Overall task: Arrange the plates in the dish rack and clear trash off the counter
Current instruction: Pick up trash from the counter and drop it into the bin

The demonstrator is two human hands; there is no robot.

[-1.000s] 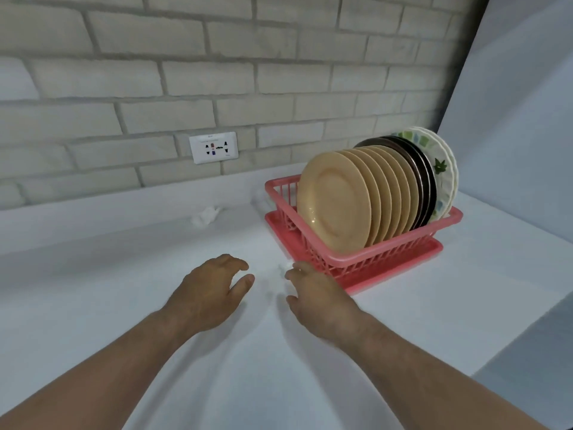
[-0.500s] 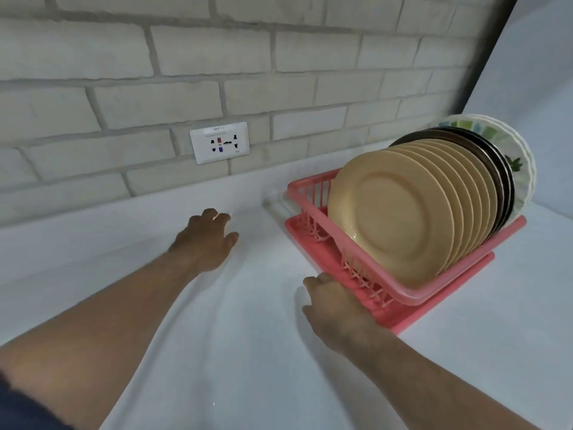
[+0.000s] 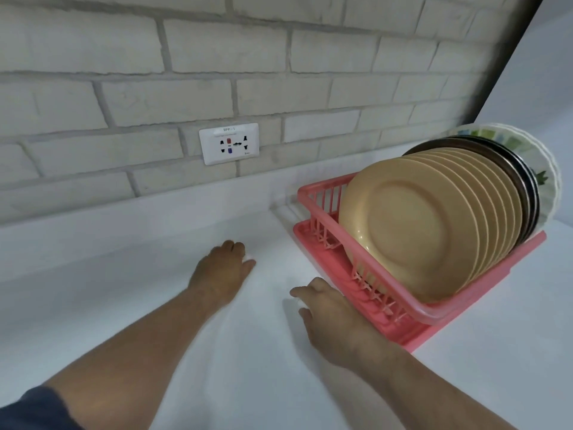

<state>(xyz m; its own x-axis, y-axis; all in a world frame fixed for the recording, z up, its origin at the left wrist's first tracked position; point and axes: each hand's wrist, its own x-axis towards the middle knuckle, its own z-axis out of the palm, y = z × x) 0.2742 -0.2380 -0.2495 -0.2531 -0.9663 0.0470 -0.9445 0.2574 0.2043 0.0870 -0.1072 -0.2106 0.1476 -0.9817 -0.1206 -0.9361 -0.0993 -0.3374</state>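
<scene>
A pink dish rack stands on the white counter at the right. It holds several tan plates upright, then dark plates and a white patterned plate at the back. My left hand lies on the counter left of the rack, fingers curled down over a white crumpled paper, of which only a sliver shows by the thumb. My right hand sits at the rack's near left corner with fingers bent onto the counter. Whatever lies under them is hidden.
A brick wall runs along the back with a white power socket above the counter. A grey panel rises behind the rack at the right.
My left hand reached forward to the crumpled paper near the wall and now covers it. My right hand shifted to the rack's near corner. The view moved closer to the counter.
</scene>
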